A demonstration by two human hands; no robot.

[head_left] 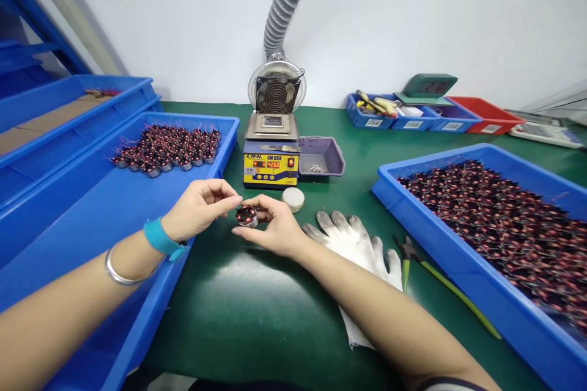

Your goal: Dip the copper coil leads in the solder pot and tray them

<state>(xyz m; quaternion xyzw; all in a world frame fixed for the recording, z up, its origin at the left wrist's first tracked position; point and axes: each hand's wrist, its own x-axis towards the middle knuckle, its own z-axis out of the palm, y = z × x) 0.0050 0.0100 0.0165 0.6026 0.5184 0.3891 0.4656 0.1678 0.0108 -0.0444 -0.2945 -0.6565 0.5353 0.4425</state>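
My right hand [279, 227] holds a small round motor coil [246, 215] between thumb and fingers, above the green table. The coil has a silver metal rim with dark parts and copper windings inside. My left hand [202, 208] is closed in a pinch right at the coil's upper edge; whatever is between its fingertips is too small to make out. Behind both hands stands a yellow and blue solder pot [270, 162] with a lit red display. A round whitish tin [293, 198] lies just beyond my right hand.
Similar coils fill part of a blue tray [229, 134] at left and crowd another blue tray [389, 180] at right. White gloves [348, 241] and green-handled cutters [449, 287] lie by my right forearm. A purple bin [337, 156], fume hose [288, 0] and small boxes [413, 124] stand behind.
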